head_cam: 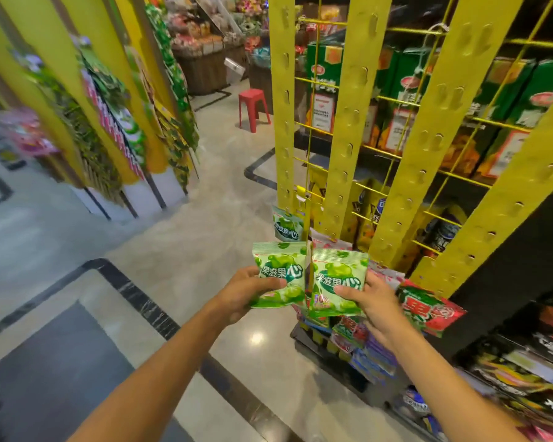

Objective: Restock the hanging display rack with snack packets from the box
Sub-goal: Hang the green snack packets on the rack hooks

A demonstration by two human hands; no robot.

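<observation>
Green snack packets, one gripped in each of the hands: left packet (278, 275), right packet (336, 282)

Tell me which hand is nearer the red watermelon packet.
Right. The right hand, gripping a green packet, sits just beside the red watermelon packet. The left hand, gripping another green packet, is farther off to the left.

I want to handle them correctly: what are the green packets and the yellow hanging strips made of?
Green packets: probably thin glossy plastic film, since they crinkle and shine. Yellow hanging strips: flat with punched-out tabs and a dull sheen, either plastic or painted metal; I cannot tell which.
</observation>
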